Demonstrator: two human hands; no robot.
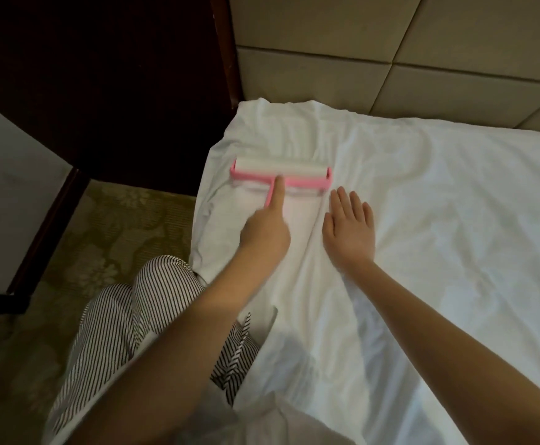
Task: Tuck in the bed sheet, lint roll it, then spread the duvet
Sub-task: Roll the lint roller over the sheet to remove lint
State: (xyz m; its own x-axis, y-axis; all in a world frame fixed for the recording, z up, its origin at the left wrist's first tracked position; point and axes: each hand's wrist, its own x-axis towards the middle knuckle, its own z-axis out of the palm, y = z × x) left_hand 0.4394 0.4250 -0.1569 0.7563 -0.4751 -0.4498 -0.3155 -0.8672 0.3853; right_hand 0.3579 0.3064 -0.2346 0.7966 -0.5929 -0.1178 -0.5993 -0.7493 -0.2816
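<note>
I'm in a bedroom: a white-sheeted bed (pixel 423 226) under my left grip (pixel 264 234), padded headboard (pixel 390 49) beyond it, patterned carpet (pixel 117 229) to its left.

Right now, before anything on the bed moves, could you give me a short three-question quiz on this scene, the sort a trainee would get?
1. True or false: the right hand holds the lint roller.
2. Multiple choice: the lint roller's frame is A) blue, B) pink, C) green.
3. Fill in: the right hand lies flat, fingers straight, on the white ____.

Key:
1. False. The left hand grips its handle, forefinger stretched along it.
2. B.
3. sheet.
</note>
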